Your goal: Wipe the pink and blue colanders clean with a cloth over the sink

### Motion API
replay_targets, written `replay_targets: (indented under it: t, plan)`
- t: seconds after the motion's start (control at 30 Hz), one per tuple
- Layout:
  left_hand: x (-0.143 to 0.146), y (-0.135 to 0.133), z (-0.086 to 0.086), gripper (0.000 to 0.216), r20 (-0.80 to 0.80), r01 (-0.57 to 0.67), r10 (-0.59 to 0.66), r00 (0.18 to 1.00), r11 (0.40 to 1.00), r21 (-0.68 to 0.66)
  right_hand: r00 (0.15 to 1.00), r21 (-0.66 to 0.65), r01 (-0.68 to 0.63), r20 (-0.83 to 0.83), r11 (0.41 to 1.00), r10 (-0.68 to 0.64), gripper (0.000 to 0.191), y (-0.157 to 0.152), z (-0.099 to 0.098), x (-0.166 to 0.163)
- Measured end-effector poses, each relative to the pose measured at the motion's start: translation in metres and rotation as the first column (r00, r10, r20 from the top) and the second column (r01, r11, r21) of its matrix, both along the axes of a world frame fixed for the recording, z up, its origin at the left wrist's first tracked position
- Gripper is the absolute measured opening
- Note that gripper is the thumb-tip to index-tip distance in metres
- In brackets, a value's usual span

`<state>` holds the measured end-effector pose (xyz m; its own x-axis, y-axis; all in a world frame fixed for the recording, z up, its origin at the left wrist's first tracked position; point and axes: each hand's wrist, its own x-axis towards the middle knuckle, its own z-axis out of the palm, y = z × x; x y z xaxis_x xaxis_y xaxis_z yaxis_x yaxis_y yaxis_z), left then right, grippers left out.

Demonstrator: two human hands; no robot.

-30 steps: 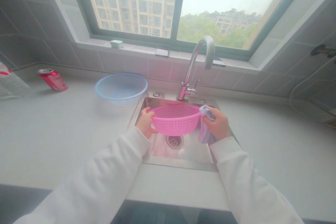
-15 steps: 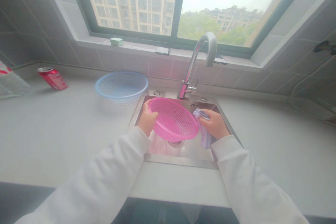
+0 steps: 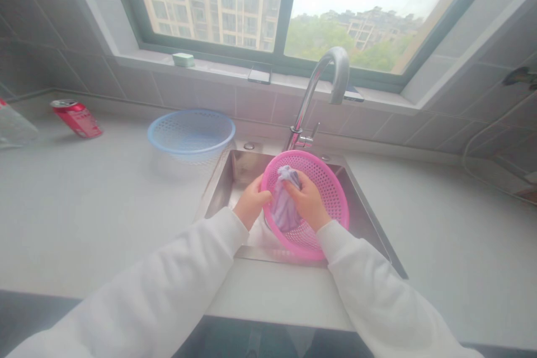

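Over the steel sink [image 3: 377, 232], a pink plastic colander [image 3: 331, 190] is tilted with its inside facing me. My left hand [image 3: 252, 200] grips its left rim, thumb on the inner side. Inside the colander, my right hand [image 3: 309, 197] is closed on a light purple cloth [image 3: 285, 207], which hangs down against the inner left wall. The cloth hides part of the holes. Behind the colander rises a chrome faucet [image 3: 312, 89]; no water is seen running from it.
A light blue colander [image 3: 191, 133] stands on the counter left of the sink. Farther left are a red can [image 3: 76, 118] and a clear plastic item [image 3: 14, 126] at the frame edge. A green block [image 3: 183, 60] sits on the windowsill.
My right hand has moved left with the cloth, from beside the colander to its inside. My left hand has turned the colander, tilting it up toward me and shifting it right.
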<state>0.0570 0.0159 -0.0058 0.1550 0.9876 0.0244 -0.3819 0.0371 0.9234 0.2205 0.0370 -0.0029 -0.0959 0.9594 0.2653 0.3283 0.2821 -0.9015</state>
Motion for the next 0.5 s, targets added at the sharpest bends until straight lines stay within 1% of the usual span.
replay_targets:
  t: [0.07, 0.1, 0.2, 0.3, 0.37, 0.43, 0.5]
  plan:
    - [0.000, 0.001, 0.000, 0.072, 0.047, 0.052, -0.052, 0.998, 0.999, -0.008, 0.989, -0.014, -0.101, 0.103, 0.995, 0.102, 0.042, -0.004, 0.000, -0.005]
    - [0.000, 0.001, 0.001, 0.075, 0.064, 0.063, -0.062, 0.996, 0.998, -0.017, 0.984, -0.035, -0.123, 0.128, 0.992, 0.126, 0.048, -0.005, 0.000, -0.006]
    - [0.001, -0.002, 0.003, 0.082, 0.102, 0.115, -0.109, 0.989, 0.992, -0.056, 0.979, -0.088, -0.127, 0.149, 0.988, 0.139, 0.061, -0.008, -0.001, -0.006]
    - [0.002, -0.004, 0.005, 0.085, 0.132, 0.152, -0.142, 0.981, 0.986, -0.071, 0.977, -0.092, -0.123, 0.162, 0.988, 0.137, 0.062, -0.011, 0.002, -0.006]
    - [0.003, -0.006, 0.005, 0.084, 0.142, 0.128, -0.121, 0.982, 0.991, -0.040, 0.974, -0.096, -0.154, 0.152, 0.983, 0.167, 0.055, -0.013, 0.006, -0.007]
    - [0.004, -0.006, 0.005, 0.081, 0.137, 0.049, -0.050, 0.989, 0.999, 0.014, 0.959, -0.114, -0.234, 0.137, 0.966, 0.248, 0.047, -0.017, 0.013, -0.008]
    - [0.002, -0.006, 0.004, 0.076, 0.141, -0.048, 0.038, 0.989, 0.997, 0.068, 0.927, -0.141, -0.327, 0.143, 0.934, 0.346, 0.041, -0.020, 0.020, -0.009]
